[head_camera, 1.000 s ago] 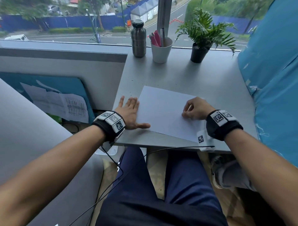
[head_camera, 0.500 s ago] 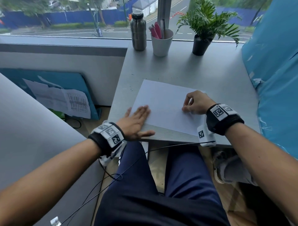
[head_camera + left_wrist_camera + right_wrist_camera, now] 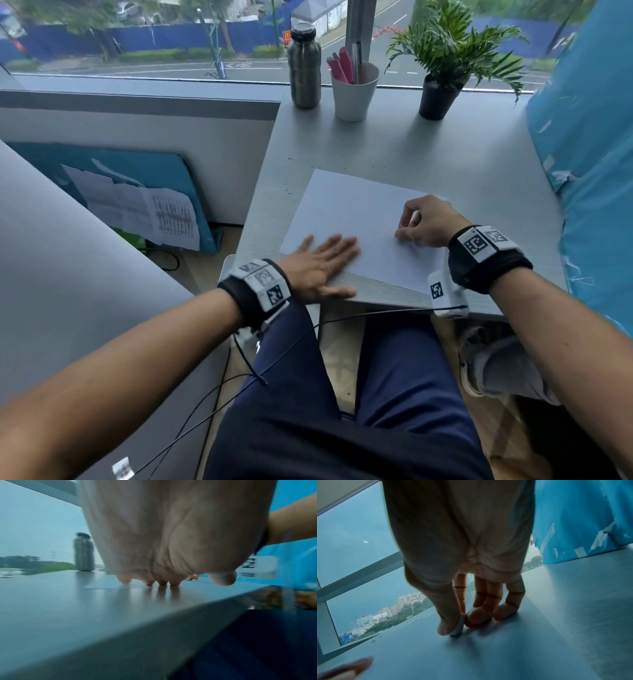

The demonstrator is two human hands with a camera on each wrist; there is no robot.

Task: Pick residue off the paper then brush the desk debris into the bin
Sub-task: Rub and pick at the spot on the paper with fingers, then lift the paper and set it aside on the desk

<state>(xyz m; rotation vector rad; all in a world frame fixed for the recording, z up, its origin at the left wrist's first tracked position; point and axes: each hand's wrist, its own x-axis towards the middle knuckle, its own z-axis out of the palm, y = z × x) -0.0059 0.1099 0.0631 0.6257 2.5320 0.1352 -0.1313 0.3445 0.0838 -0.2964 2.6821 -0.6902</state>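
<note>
The right hand point(image 3: 424, 222) pinched a small white eraser-like piece point(image 3: 458, 627) between thumb and forefinger, its tip pressed to the paper point(image 3: 349, 212). At its eight o'clock, the left hand point(image 3: 318, 267) lay spread flat across the sheet's near-left corner. The paper's long axis ran from ten o'clock toward four on the desk point(image 3: 445, 154). Dark specks point(image 3: 291, 190) dotted the desk beyond its far-left edge; blur hid their shape.

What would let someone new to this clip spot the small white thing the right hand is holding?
Start at the white sheet of paper on the grey desk. The right hand rests on its right part, and the small white eraser-like piece sits pinched between thumb and fingers, touching the sheet. It is the only thing held; the left hand lies flat.
</note>
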